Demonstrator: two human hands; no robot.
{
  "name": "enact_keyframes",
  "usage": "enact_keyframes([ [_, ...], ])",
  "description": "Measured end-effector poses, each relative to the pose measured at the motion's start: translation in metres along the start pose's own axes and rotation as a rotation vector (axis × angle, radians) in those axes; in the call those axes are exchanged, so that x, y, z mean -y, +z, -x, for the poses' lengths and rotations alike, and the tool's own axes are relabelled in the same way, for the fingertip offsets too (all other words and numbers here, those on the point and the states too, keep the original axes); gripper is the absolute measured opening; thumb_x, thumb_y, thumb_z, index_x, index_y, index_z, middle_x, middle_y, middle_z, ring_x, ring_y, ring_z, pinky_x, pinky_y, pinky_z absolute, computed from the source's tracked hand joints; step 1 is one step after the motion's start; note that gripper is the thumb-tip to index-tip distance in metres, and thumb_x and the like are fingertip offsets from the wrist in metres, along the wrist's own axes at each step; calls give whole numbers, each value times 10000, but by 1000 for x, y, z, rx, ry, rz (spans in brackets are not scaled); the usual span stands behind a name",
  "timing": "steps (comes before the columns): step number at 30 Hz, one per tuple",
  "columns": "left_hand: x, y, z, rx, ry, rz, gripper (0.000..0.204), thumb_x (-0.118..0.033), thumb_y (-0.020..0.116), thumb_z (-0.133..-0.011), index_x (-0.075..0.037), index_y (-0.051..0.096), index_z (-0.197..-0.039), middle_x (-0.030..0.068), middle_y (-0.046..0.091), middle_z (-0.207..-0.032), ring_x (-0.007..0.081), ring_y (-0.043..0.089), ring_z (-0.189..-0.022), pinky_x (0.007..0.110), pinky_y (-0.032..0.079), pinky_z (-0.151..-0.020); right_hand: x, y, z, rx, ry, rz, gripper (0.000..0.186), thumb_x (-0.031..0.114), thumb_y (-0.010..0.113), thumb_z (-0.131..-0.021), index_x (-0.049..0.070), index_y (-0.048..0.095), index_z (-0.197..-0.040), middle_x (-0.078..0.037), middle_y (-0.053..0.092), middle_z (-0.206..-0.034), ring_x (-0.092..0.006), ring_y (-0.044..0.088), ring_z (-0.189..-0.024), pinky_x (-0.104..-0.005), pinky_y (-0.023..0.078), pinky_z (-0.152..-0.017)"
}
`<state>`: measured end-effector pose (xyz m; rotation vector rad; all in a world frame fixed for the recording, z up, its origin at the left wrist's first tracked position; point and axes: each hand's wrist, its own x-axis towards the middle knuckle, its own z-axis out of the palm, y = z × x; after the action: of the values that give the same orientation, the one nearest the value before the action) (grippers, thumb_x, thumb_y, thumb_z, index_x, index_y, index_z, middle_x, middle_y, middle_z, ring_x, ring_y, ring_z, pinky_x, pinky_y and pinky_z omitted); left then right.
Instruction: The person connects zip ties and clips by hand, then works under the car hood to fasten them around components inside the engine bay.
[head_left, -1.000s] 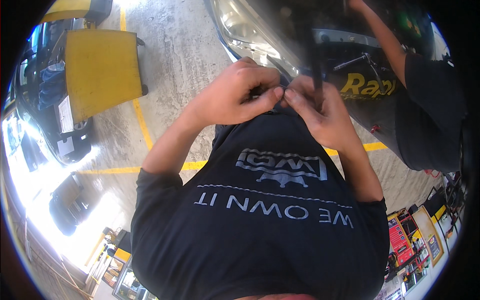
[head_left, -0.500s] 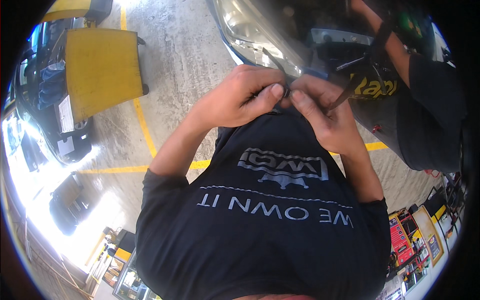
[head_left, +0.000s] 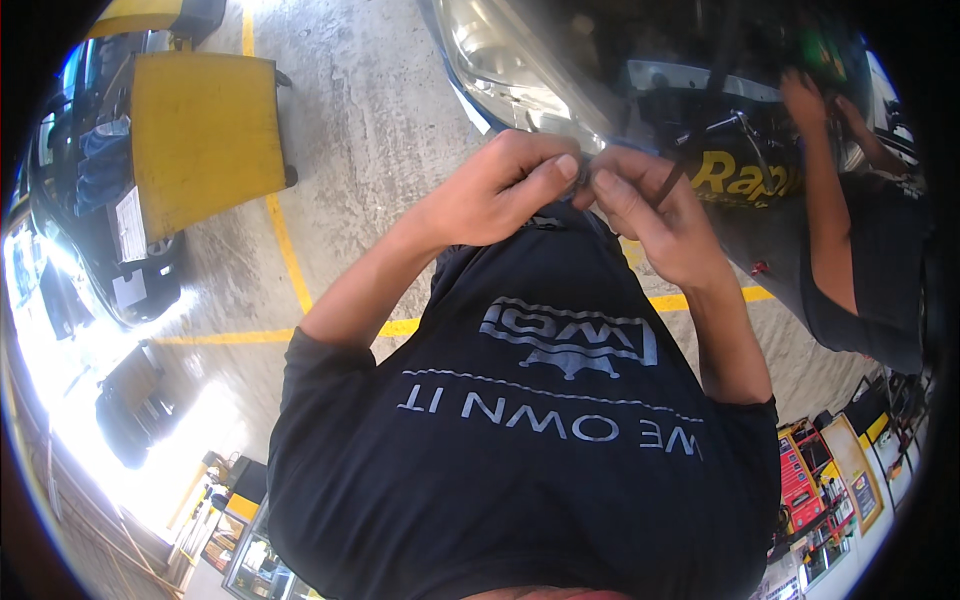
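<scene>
My left hand (head_left: 515, 188) and my right hand (head_left: 655, 212) meet in front of my waist, both closed in a pinch with the thumbs uppermost. Between them they grip a thin dark strip (head_left: 673, 182). One length of it rises out of my right hand toward the engine bay and blurs into the dark there. The part pinched between the fingertips is mostly hidden. Just beyond my hands lies the headlight (head_left: 505, 70) of a car.
A co-worker's hands (head_left: 803, 100) reach into the engine bay at right, near a fender cover (head_left: 735, 180) with a metal tool (head_left: 722, 125) over it. A yellow-topped cart (head_left: 205, 140) stands at left on concrete floor (head_left: 350, 130). Red tool panels (head_left: 800, 480) are at lower right.
My hands have shifted slightly right, still pinching the strip. Its free end above my left hand no longer shows. The co-worker's arms have moved right and both hands are visible now.
</scene>
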<state>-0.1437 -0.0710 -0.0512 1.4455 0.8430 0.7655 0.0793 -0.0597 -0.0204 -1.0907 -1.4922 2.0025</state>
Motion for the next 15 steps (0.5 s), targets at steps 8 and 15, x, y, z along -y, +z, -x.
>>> enact_keyframes([
  [8, 1, 7, -10, -51, 52, -25, 253, -145, 518, -1009, 26, 648, -874, 134, 588, -678, 226, 542, -608, 379, 445, -604, 10, -8, -10, -4, 78, 17, 239, 177, 573, -1003, -23, 670, -914, 19, 636, -777, -40, 478, -677, -236, 365, -616],
  [15, -6, 2, -12, 31, 55, -92, 305, -165, 448, -1057, 53, 629, -946, 109, 694, -813, 164, 611, -740, 331, 497, -717, 26, -18, -14, 41, 165, 180, 275, 238, 590, -978, -9, 664, -882, 12, 611, -721, -55, 472, -669, -256, 382, -635],
])
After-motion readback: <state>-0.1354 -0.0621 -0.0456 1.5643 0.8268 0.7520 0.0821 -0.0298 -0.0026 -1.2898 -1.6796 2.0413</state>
